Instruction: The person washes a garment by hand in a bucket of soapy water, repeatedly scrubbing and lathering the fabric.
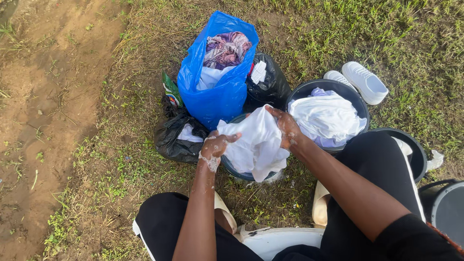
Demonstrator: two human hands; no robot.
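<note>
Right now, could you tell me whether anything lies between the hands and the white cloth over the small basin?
Nothing visible does: the left hand and right hand both grip the white cloth directly, above the dark basin.

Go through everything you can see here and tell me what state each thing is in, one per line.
White cloth: wet, bunched, held over a small basin.
Left hand: soapy, gripping the cloth.
Right hand: soapy, gripping the cloth.
Blue plastic bag: open, stuffed with clothes.
Black basin: full of white laundry.
Black plastic bag: open, slumped on the grass.
White shoes: side by side on the grass.
</note>
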